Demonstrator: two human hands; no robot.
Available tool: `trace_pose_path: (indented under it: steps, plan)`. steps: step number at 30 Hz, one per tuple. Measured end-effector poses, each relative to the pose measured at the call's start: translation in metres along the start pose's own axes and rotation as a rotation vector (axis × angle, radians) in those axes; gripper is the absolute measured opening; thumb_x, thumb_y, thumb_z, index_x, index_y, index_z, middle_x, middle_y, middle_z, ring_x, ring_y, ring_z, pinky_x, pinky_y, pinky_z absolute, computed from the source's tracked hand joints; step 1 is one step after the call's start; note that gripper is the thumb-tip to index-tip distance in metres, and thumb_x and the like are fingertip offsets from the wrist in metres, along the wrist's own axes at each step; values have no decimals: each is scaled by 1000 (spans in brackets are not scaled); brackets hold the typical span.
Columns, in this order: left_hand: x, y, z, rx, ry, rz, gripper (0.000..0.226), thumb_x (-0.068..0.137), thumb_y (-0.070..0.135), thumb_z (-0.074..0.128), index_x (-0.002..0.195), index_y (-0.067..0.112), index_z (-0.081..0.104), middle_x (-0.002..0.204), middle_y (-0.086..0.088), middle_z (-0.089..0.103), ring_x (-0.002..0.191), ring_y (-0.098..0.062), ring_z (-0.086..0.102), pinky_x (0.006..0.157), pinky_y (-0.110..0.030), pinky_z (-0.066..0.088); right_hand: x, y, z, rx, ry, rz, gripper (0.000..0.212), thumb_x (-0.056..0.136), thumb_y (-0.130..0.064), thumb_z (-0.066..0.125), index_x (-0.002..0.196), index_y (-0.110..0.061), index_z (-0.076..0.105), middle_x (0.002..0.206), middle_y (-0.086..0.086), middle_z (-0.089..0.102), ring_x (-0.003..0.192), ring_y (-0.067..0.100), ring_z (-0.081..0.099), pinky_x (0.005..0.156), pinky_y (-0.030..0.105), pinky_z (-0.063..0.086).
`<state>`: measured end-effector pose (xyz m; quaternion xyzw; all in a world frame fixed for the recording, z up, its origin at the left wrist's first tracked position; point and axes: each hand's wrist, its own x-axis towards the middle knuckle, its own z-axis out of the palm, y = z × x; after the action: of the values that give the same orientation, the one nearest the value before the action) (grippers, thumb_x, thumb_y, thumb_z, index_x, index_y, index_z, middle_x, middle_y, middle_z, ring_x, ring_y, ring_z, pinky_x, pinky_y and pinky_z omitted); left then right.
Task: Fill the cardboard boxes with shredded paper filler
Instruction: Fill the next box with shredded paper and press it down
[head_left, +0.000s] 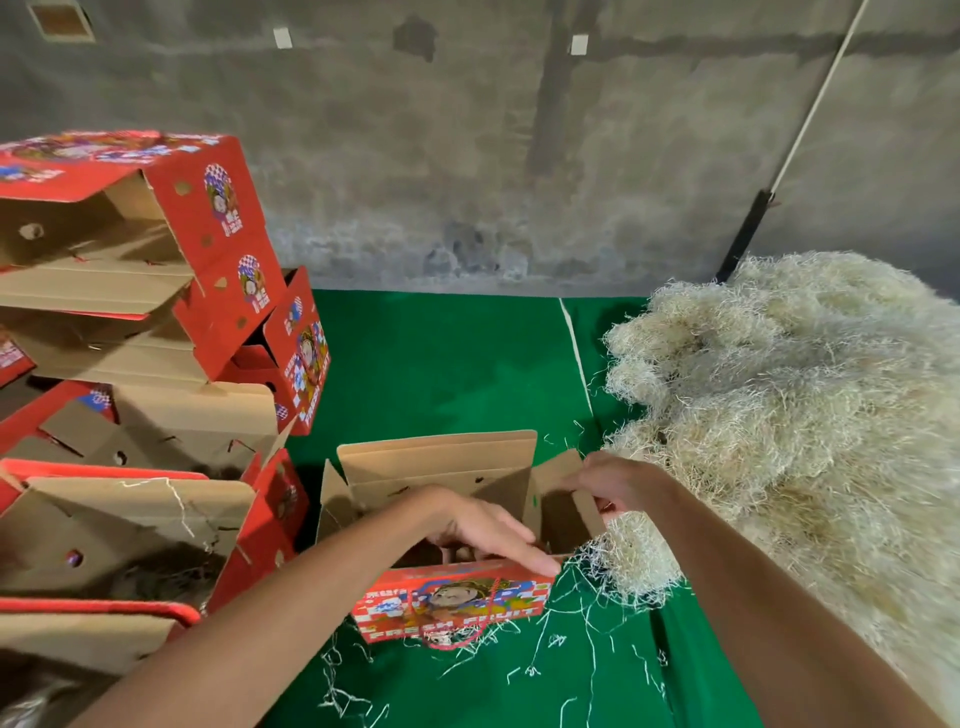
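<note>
An open red cardboard box (447, 603) with brown flaps stands on the green mat in front of me. My left hand (483, 530) rests over its near edge, fingers stretched along the rim. My right hand (613, 480) pinches the box's right side flap (563, 499). A big heap of pale shredded paper filler (789, 415) lies to the right, and a clump of it (634, 561) touches the box's right side. The inside of the box is dark and mostly hidden by my left hand.
Several red boxes (130, 249) are stacked at the left, some open with dark filler inside (156, 571). Loose paper strands (571, 649) litter the green mat (441, 364). A grey concrete wall stands behind, with a pole (748, 234) leaning against it.
</note>
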<state>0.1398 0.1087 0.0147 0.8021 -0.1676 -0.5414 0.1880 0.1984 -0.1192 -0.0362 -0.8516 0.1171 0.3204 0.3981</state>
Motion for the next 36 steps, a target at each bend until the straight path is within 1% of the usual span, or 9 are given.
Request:
trace_pose_path:
  steps: [4, 7, 11, 16, 19, 26, 29, 33, 36]
  plan:
    - [13, -11, 26, -34, 100, 93, 107, 65, 103, 23, 152, 40, 34, 157, 6, 37, 140, -21, 40, 117, -47, 24, -6, 12, 4, 57, 106, -45, 46, 81, -42, 80, 104, -21, 47, 102, 4, 61, 87, 19, 64, 52, 22, 55]
    - [29, -24, 44, 0, 241, 76, 106, 63, 104, 28, 146, 41, 40, 153, 6, 43, 136, -20, 45, 110, -38, 31, -7, 19, 14, 81, 117, -151, 33, 91, -45, 69, 101, -14, 60, 100, 7, 67, 87, 19, 67, 57, 23, 56]
    - [48, -31, 58, 189, 434, 162, 25, 83, 85, 42, 83, 62, 53, 90, 9, 62, 94, -21, 65, 63, -25, 42, -4, 31, 39, -89, 259, -206, 52, 104, -53, 37, 106, -8, 63, 99, 11, 67, 90, 26, 68, 80, 39, 61]
    - [68, -39, 67, 456, 685, 55, 47, 99, 59, 44, 104, 19, 69, 77, 6, 64, 64, -11, 58, 65, -27, 50, 13, 48, 72, -23, 381, -150, 61, 108, -50, 20, 90, -9, 61, 87, 10, 67, 81, 24, 68, 73, 38, 60]
    - [76, -44, 74, 512, 752, 50, 56, 97, 67, 38, 104, 22, 69, 76, 6, 62, 70, -12, 62, 73, -29, 53, 26, 53, 94, 178, 285, -72, 53, 109, -45, 25, 79, -11, 54, 75, 7, 61, 64, 18, 60, 59, 32, 53]
    - [78, -45, 76, 471, 885, 64, 91, 88, 84, 1, 84, 23, 68, 78, 2, 72, 73, -17, 70, 68, -31, 49, 31, 57, 104, 65, 259, -177, 57, 108, -48, 24, 101, -6, 62, 103, 18, 69, 91, 30, 67, 83, 40, 56]
    - [80, -30, 69, 385, 1003, 121, 60, 92, 76, 18, 94, 30, 56, 97, 10, 67, 83, -14, 64, 70, -30, 47, 26, 59, 85, -51, 265, -207, 47, 107, -47, 30, 106, -10, 58, 102, 13, 69, 91, 26, 68, 87, 46, 58]
    - [94, 24, 50, 303, 1183, 312, 16, 100, 46, 47, 90, 33, 42, 92, 15, 55, 76, -5, 55, 69, -28, 55, 22, 68, 44, 137, 273, -223, 33, 105, -37, 47, 120, -9, 55, 102, 7, 67, 84, 15, 67, 70, 25, 58]
    - [114, 73, 35, 282, 1191, 455, 5, 99, 36, 53, 98, 33, 49, 101, 15, 58, 85, -2, 54, 81, -29, 53, 13, 82, 1, 177, 358, -282, 27, 101, -28, 59, 119, -7, 57, 111, 11, 69, 92, 21, 66, 83, 34, 57]
